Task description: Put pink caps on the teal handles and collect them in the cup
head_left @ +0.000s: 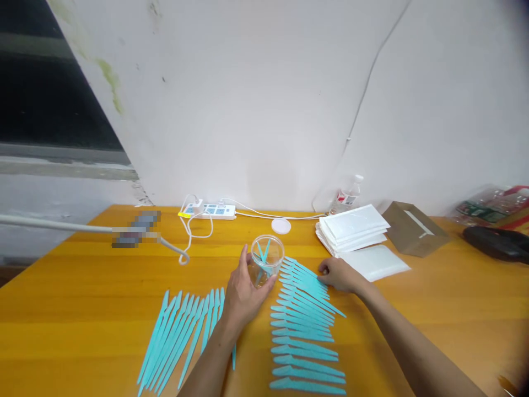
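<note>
My left hand (243, 292) is wrapped round a clear plastic cup (266, 258) that stands on the orange table (82, 309) and has a few turquoise plastic knives in it. My right hand (339, 274) rests at the far end of a row of turquoise knives (303, 325), fingers curled on the top ones; whether it grips one I cannot make out. A second fan of turquoise knives (177, 336) lies to the left of my left arm.
A white round lid (281, 225) lies behind the cup. A stack of clear packets (353, 226) and a loose packet (376, 262) sit to the right, with a brown paper bag (413, 229), a water bottle (347, 196), a power strip (210, 210) with cables, and a black object (496, 242).
</note>
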{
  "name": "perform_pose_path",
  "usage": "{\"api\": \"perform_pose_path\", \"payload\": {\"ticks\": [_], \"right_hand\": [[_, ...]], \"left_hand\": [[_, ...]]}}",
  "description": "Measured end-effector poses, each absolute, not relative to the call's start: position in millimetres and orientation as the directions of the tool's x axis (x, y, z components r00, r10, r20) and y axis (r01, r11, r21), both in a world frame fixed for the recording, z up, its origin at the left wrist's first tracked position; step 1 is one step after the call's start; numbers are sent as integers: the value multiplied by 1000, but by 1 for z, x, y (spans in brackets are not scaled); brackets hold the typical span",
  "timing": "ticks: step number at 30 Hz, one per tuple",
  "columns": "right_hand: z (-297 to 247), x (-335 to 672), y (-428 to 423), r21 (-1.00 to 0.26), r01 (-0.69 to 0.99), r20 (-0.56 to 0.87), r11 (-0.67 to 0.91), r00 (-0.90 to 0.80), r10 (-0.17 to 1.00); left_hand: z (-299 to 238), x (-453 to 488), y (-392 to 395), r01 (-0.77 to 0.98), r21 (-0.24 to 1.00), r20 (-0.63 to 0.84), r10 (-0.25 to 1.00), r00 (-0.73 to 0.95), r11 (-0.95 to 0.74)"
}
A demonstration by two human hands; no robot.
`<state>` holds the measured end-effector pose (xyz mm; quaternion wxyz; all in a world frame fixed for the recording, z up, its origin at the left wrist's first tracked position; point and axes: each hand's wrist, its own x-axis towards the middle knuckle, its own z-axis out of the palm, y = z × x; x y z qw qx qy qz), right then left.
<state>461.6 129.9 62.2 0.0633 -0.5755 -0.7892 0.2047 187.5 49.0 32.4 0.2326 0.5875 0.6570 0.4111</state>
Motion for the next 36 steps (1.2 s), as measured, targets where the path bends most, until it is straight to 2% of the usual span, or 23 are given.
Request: {"api": "perform_pose_path", "payload": {"ticks": [5,9,11,13,15,17,20,23,25,27,31,33,36], "right_hand": [[56,464,130,-453,859,-184,239,-352,918],[112,468,126,-444,872,-97,205,-274,957],[157,461,118,-445,850,42,281,-293,955],[196,443,111,-393,821,152,414,-385,910],[220,414,109,-328,789,162,519,-495,854],[225,381,116,-264,751,92,606,-606,790],[209,343,135,-283,698,-28,658,-691,722],[182,344,150,-454,661,31,597,-658,752],[160,368,152,-515,673,79,530,-579,811],[134,402,149,-476,752,13,455,-512,859],[81,461,135,-415,877,-262,244,-372,891],[64,475,128,-413,894,-312,173,-317,896],[53,482,117,-400,906,-338,140,-288,896]], "left_hand": [[33,187,49,578,816,164,966,-200,-19],[33,187,49,574,818,170,967,-188,-32],[32,187,49,569,821,169,967,-188,-33],[31,187,49,567,824,167,966,-200,-25],[30,187,50,561,828,171,964,-205,-28],[30,187,50,551,834,176,964,-198,-40],[32,187,49,545,838,166,966,-199,-32],[32,187,49,540,841,167,965,-202,-33],[32,188,48,534,845,178,963,-201,-45],[32,188,49,508,860,183,955,-232,-42],[36,188,50,332,938,214,925,-315,-104],[38,187,51,310,942,233,913,-334,-128],[37,187,51,377,922,230,904,-359,-85]]}}
